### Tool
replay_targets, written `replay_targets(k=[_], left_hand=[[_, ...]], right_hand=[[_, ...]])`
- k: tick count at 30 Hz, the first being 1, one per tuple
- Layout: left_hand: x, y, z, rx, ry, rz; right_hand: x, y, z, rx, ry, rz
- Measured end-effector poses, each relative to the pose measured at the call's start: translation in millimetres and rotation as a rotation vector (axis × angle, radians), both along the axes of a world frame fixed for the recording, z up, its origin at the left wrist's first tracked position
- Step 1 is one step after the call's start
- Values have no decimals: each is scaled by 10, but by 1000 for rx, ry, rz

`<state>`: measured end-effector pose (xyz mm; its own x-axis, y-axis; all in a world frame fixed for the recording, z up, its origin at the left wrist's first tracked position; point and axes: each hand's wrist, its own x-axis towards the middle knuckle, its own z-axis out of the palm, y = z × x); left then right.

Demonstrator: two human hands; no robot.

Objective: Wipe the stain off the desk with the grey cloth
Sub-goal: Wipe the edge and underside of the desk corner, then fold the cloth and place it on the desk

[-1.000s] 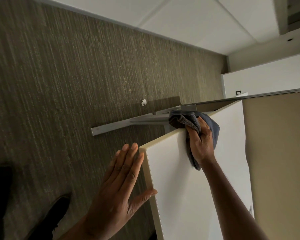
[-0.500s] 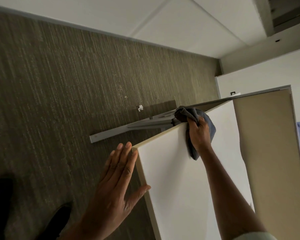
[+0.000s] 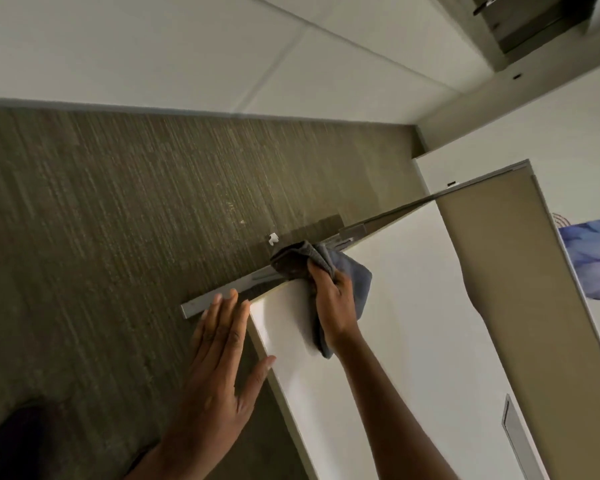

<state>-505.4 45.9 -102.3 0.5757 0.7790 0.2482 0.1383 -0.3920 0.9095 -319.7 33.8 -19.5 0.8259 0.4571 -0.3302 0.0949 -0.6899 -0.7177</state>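
Observation:
The white desk (image 3: 413,341) fills the lower right of the head view. Its corner points toward the carpet. My right hand (image 3: 335,303) grips the grey cloth (image 3: 359,282) and presses it on the desk near the far edge. One bunched end of the cloth hangs past that edge. My left hand (image 3: 219,365) lies flat with straight fingers along the desk's left edge, thumb on the top. No stain shows on the white surface.
A grey metal desk foot (image 3: 222,296) lies on the brown carpet (image 3: 101,254) beyond the edge. A small white scrap (image 3: 273,238) sits on the carpet. A tan partition panel (image 3: 520,306) bounds the desk on the right. A dark shoe (image 3: 18,441) shows at lower left.
The view has tilted and shifted. My right hand has slid the cloth along the far edge toward the desk corner. My left hand has stayed flat against the left edge.

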Motion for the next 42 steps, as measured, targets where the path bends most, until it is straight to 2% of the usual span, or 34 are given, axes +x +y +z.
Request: replay_targets(k=[7, 13, 18, 21, 23, 26, 28, 33, 37, 39, 42], left_hand=[[-70, 203, 111, 2, 6, 19], [-151, 384, 399, -34, 63, 17], [-196, 571, 767, 88, 46, 116], [-210, 661, 979, 116, -23, 138], [-213, 695, 1217, 5, -61, 125], [-161, 765, 1344, -334, 11, 118], [-109, 819, 1437, -473, 16, 79], [22, 1000, 1697, -615, -36, 102], [118, 1143, 1879, -774, 48, 121], [178, 1218, 1960, -858, 113, 69], [269, 1332, 2113, -1004, 111, 0]], right_hand=[[-392, 103, 250, 50, 192, 39], [-519, 179, 478, 76, 399, -65], [-521, 205, 689, 231, 516, -228], [-513, 244, 807, 317, 524, -234], [-528, 230, 959, 383, 522, -235], [-559, 256, 997, 429, 520, -219], [-590, 233, 1073, 456, 525, -206], [-750, 195, 1276, 452, 388, -84], [-878, 173, 1362, 406, 219, 66], [-903, 170, 1404, 400, 160, 104], [-900, 172, 1415, 363, 48, 180]])
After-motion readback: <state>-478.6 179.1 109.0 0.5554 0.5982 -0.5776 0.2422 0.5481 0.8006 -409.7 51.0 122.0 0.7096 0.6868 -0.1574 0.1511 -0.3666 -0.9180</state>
